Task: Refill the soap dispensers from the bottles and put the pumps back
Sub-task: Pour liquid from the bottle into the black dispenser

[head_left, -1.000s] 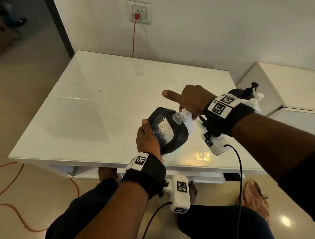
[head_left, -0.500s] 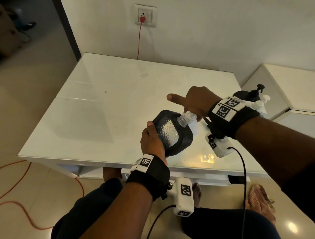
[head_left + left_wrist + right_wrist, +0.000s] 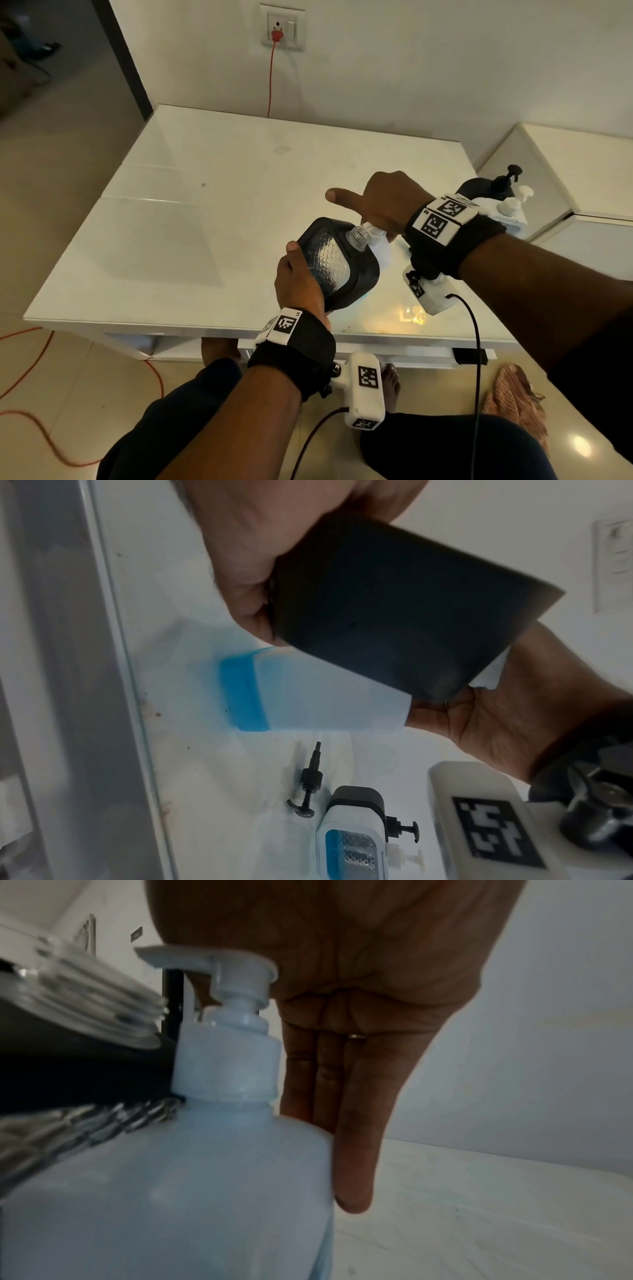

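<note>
— Hands first, please: what does each one hold?

— The left hand (image 3: 301,279), nearest to the body, has its fingers and thumb curled round the black dispenser (image 3: 337,262). It holds it tilted above the near edge of the table (image 3: 191,212), and the clear threaded neck has no pump on it.

— And the right hand (image 3: 387,202)?

— It is just beyond the dispenser, on the white refill bottle (image 3: 192,1191). The palm sits over the white pump head (image 3: 222,969), the fingers (image 3: 356,1137) lie straight down the side of the bottle, and the index finger points out to the left. The bottle touches the dispenser at the neck. A little blue soap shows in its bottom.

— What lies farther than the dispenser?

— A loose black pump (image 3: 308,785) flat on the table, and just beside it a second dispenser (image 3: 352,834) with blue soap, pump on. Farther still, a red cable (image 3: 270,78) hangs from the wall socket.
</note>
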Demonstrator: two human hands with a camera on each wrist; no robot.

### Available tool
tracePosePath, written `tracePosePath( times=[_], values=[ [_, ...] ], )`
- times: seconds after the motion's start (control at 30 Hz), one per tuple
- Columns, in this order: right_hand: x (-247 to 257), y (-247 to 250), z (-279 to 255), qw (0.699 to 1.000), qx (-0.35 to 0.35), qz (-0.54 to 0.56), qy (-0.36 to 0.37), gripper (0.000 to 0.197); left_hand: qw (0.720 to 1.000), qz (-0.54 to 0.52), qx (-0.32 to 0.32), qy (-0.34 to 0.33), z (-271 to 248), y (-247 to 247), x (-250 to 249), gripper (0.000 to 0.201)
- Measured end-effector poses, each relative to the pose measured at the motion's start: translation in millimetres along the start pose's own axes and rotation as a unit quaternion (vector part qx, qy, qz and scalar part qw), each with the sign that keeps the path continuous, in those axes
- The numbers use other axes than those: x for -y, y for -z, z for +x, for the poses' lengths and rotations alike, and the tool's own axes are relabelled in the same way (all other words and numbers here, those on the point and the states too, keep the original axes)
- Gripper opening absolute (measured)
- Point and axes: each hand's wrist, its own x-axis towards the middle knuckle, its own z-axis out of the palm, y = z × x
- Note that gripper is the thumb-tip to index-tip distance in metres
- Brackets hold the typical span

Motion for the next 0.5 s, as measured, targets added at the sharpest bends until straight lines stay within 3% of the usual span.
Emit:
tracePosePath(
  times=[0.1, 0.33, 0.5],
  values=[
    [-0.2, 2.0, -1.8, 1.0, 0.018, 0.016, -0.008, 0.101, 1.0, 0.0, -0.009, -0.008, 2.0, 0.7, 1.4, 0.042],
    [-3.2, 0.5, 1.8, 1.0, -0.02, -0.007, 0.0, 0.069, 1.0, -0.003, -0.006, 0.001, 4.2, 2.0, 4.9, 0.039],
    [2.4, 0.4, -1.6, 1.0, -0.014, 0.005, -0.005, 0.083, 1.0, -0.005, -0.003, 0.007, 8.0, 1.2, 5.4, 0.037]
  ],
)
